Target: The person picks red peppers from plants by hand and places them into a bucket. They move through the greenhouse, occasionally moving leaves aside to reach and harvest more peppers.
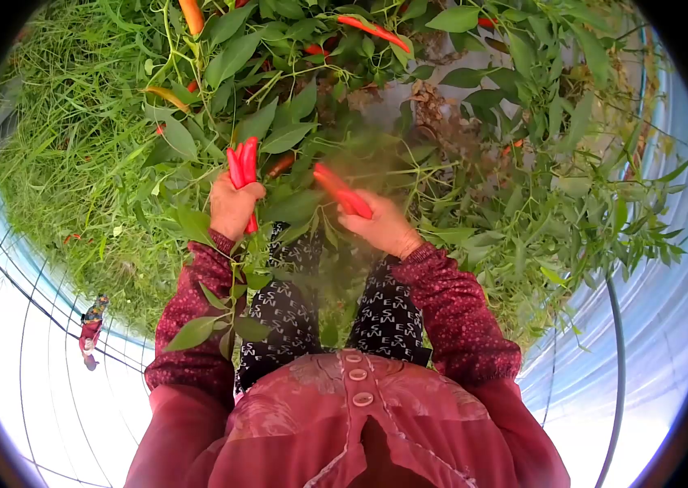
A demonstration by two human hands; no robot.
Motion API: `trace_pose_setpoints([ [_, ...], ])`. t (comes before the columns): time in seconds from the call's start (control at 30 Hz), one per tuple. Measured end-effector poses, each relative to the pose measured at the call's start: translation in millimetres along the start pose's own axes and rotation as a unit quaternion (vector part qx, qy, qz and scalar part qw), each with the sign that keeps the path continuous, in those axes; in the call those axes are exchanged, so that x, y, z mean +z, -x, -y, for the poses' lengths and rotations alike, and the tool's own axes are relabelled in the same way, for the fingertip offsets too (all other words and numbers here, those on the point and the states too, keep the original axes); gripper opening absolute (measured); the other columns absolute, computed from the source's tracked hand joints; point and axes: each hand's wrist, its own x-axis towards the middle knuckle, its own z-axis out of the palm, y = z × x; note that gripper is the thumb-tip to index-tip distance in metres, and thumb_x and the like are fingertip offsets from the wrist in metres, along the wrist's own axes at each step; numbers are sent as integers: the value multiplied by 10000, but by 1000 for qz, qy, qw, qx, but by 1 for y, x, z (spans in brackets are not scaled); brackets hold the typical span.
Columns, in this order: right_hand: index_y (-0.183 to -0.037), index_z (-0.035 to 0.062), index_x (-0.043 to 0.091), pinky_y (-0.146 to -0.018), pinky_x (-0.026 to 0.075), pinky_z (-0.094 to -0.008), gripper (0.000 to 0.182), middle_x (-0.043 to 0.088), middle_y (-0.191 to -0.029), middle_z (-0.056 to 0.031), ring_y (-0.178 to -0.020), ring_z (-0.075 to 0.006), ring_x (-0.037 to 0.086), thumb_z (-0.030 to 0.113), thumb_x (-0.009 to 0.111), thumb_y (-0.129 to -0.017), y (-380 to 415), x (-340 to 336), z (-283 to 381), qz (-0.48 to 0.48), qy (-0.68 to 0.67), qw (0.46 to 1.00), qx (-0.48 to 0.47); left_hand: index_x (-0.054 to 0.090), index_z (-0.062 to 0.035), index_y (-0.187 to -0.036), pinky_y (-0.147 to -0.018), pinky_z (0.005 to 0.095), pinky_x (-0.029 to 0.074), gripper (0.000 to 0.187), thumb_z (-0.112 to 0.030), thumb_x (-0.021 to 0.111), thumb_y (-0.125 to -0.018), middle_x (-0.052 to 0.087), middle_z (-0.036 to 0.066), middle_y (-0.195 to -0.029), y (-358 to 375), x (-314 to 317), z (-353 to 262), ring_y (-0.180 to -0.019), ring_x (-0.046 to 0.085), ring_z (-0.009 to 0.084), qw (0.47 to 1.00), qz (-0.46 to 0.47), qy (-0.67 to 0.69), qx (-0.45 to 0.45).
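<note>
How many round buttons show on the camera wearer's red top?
3 round pinkish buttons, lined up down the front of the red patterned cloth top. In the picture: the upper button, the middle button and the lower button. Others may be hidden.

Only lettering I can make out is on the black trousers (388, 313) — they've got a white all-over print of chunky capitals, repeated down both legs. I'm getting E, S and W pretty clearly, plus what looks like an N here and there. The letters sit in little staggered clusters, some higher than their neighbors, so honestly I can't tell if they're meant to spell a word or which order to read them in — and toward the knees they get too small and smudgy to pick out.
</note>
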Motion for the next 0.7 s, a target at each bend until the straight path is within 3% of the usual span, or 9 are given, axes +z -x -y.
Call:
trace_pose_setpoints([
  [0.03, -1094, 50, 537, -769, 433, -286, 375, 583, -943, -80, -835, -166, 557, 183, 640, -759, 1, 0, -4, 1, 0, 1000, -2, 559, 9, -866, -648, 296, 438, 271, -89, 632, -625, 592, 88, -742, -1, -1, 5, -680, 560, 189, 994, -8, -112, -11],
  [0.1, -1088, 55, 542, -766, 430, -230, 335, 594, -935, -14, -834, -82, 538, 151, 630, -780, 3, -2, -6, -3, 35, 999, 24, 556, 16, -873, -675, 345, 447, 324, -138, 651, -604, 598, 146, -747, -5, 1, 7, -699, 576, 263, 991, 14, -131, -15],
  [0.17, -1085, 55, 543, -762, 431, -230, 331, 596, -931, -18, -830, -85, 540, 154, 628, -781, 6, -4, -4, -6, 47, 998, 31, 548, 26, -873, -674, 380, 449, 334, -154, 651, -612, 594, 194, -742, -5, 4, 5, -709, 579, 329, 955, 23, -294, -29],
  [0.33, -1083, 55, 544, -745, 437, -236, 328, 598, -918, -23, -810, -91, 548, 154, 624, -781, 10, -6, -9, -16, 66, 998, 10, 529, 44, -899, -679, 411, 448, 394, -190, 672, -615, 587, 230, -759, -17, -2, 39, -751, 580, 369, 957, 46, -281, 65],
  [0.4, -1067, 55, 547, -740, 437, -238, 310, 594, -902, -21, -798, -92, 546, 151, 620, -781, 12, -7, -9, -24, 58, 998, 9, 530, 38, -910, -680, 400, 458, 402, -187, 680, -613, 598, 215, -767, -22, -9, 56, -751, 589, 354, 901, 6, -383, 201],
  [0.43, -1067, 55, 547, -740, 437, -238, 310, 594, -902, -21, -798, -92, 546, 151, 620, -781, 14, -9, -8, -22, 57, 998, 8, 530, 38, -910, -680, 400, 458, 402, -187, 680, -613, 598, 215, -767, -20, -11, 56, -751, 589, 354, 901, 4, -384, 200],
  [0.5, -1109, 56, 532, -787, 442, -304, 370, 590, -959, -108, -879, -203, 571, 188, 617, -773, 19, -13, -3, 2, 80, 997, 13, 534, 28, -925, -675, 379, 465, 384, -172, 666, -625, 612, 183, -766, -8, -17, 39, -729, 599, 318, 982, -18, -179, 59],
  [0.63, -1099, 56, 541, -772, 448, -300, 350, 593, -958, -94, -857, -189, 575, 175, 607, -777, 22, -18, -6, 14, 45, 997, 56, 571, 11, -861, -655, 330, 463, 307, -170, 649, -626, 615, 124, -734, -19, -42, 53, -686, 591, 225, 996, -3, -85, 23],
  [0.7, -1100, 48, 538, -731, 456, -285, 344, 592, -926, -74, -790, -156, 571, 171, 596, -784, 22, -15, 0, -10, 98, 995, -9, 582, 13, -810, -636, 320, 461, 288, -181, 660, -612, 608, 108, -708, -24, -49, 51, -655, 581, 206, 997, 10, -81, -12],
])
